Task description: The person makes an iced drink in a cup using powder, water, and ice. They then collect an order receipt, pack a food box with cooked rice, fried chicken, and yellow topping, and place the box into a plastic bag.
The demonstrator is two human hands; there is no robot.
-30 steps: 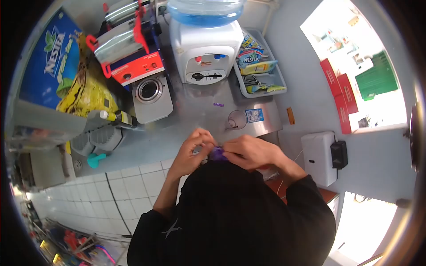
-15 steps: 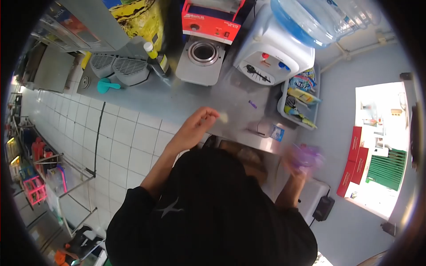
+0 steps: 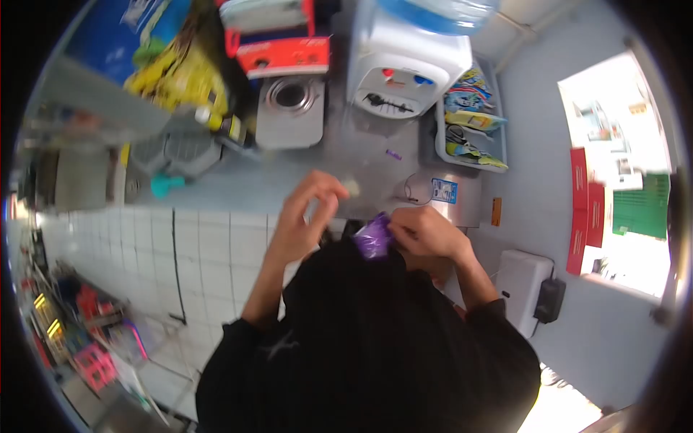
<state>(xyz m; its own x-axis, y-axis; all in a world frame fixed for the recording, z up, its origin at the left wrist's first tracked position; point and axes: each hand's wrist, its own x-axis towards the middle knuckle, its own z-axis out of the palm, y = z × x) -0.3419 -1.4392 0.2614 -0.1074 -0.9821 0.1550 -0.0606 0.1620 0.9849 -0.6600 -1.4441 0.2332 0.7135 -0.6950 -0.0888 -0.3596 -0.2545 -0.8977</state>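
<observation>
My left hand point(image 3: 304, 215) is raised over the front edge of the steel counter point(image 3: 361, 162), thumb and forefinger pinched on a small pale piece point(image 3: 351, 188). Its exact kind is too blurred to tell. A shiny purple packet point(image 3: 372, 239) hangs from the closed fingers of my right hand point(image 3: 431, 232), close to my chest. A torn purple scrap point(image 3: 393, 154) lies on the counter beyond both hands. Behind my right hand, a blue printed card point(image 3: 445, 190) and a thin dark cord point(image 3: 410, 189) rest on the counter.
At the back stand a cup sealing machine point(image 3: 289, 112) and a white water dispenser point(image 3: 411, 65). A grey basket point(image 3: 473, 162) of packets and scissors sits at right. A bottle point(image 3: 229, 127) and a turquoise scoop point(image 3: 167, 185) are at left. A white box point(image 3: 521, 285) is on the right wall.
My right hand has swung in from the far right with the purple packet, close to my left hand. The left hand keeps its pinch on the pale piece. The camera view has shifted.
</observation>
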